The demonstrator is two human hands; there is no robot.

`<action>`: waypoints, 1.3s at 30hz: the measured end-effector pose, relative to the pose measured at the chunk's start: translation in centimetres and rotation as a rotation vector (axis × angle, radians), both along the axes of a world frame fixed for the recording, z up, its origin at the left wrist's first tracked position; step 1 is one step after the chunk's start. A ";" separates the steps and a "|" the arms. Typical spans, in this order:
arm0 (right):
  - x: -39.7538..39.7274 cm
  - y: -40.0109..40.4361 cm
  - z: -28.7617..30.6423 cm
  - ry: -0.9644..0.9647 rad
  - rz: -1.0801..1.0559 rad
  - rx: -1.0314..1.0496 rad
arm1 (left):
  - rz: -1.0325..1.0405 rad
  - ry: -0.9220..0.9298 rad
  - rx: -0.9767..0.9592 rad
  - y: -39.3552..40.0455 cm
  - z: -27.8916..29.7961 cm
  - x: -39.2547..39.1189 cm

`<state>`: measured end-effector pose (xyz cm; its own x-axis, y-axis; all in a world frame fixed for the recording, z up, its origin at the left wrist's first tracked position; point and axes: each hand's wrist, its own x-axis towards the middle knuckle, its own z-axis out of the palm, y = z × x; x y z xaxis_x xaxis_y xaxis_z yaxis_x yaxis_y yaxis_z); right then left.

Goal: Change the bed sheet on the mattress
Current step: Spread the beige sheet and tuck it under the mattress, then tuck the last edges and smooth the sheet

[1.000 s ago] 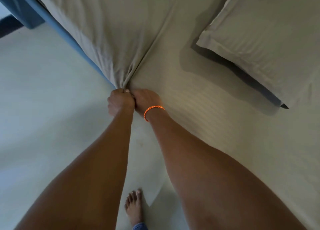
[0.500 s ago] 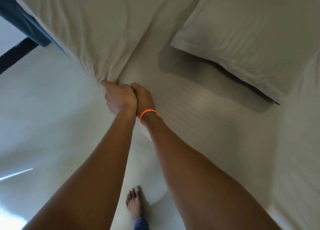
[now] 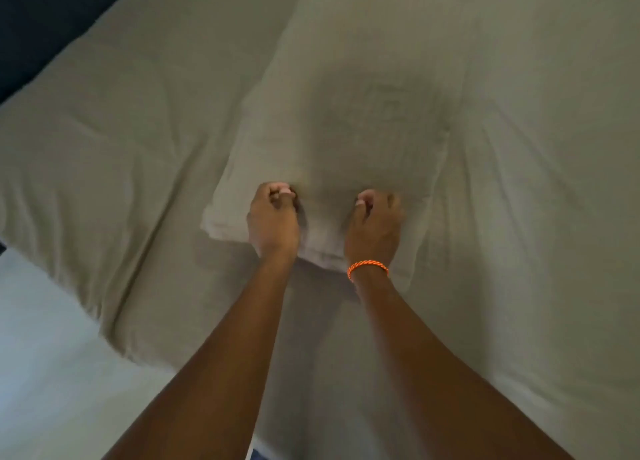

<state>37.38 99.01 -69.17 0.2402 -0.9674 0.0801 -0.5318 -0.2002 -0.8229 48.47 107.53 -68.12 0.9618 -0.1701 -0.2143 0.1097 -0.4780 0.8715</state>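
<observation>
1. The bed sheet [image 3: 519, 217], pale beige and wrinkled, lay spread over the mattress and filled most of the view, with creases running out toward the right side.
2. The mattress [image 3: 114, 324] showed only as a shape under the sheet; its near left corner was rounded and covered, and the cloth hung in folds down that side.
3. The floor [image 3: 52, 373] was a light, smooth surface at the lower left, just beside the covered corner.
4. A dark area [image 3: 41, 20] sat at the upper left beyond the bed edge; what it was could not be told.
5. The pillow [image 3: 363, 96], in a case of the same pale colour, lay on top of the sheet near the middle of the bed, its near short edge facing the person.
6. The left hand [image 3: 272, 220] had its fingers curled and gripped the pillow at the near edge, toward that edge's left part.
7. The right hand [image 3: 375, 227] likewise had its fingers curled into the pillow fabric at the same edge, apart from the left hand.
8. An orange braided bracelet [image 3: 367, 267] circled the right wrist.
</observation>
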 end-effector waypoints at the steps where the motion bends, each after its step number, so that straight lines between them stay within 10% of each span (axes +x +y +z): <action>1: 0.3 -2.1 0.1 0.064 -0.066 -0.019 | -0.015 -0.052 0.025 -2.4 0.4 0.7; 5: 1.8 -8.2 0.9 0.297 -0.290 0.058 | -0.107 -0.283 0.164 -9.1 1.5 4.2; 20: 0.5 -16.4 -1.1 -0.024 -0.235 0.484 | -0.111 -0.297 0.447 -18.9 3.7 9.7; 29: -13.3 -24.5 4.7 -0.002 -0.412 0.213 | -0.122 -0.359 0.211 -27.4 9.0 -5.3; 39: -43.4 -32.2 5.6 0.271 -0.636 0.037 | -0.648 -0.119 0.069 -36.3 6.6 -32.3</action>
<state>-6.07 66.83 -63.54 -0.3682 -0.9277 0.0615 -0.7243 0.2447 -0.6446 16.20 71.19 -61.47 0.6873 -0.7121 -0.1436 -0.3141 -0.4696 0.8251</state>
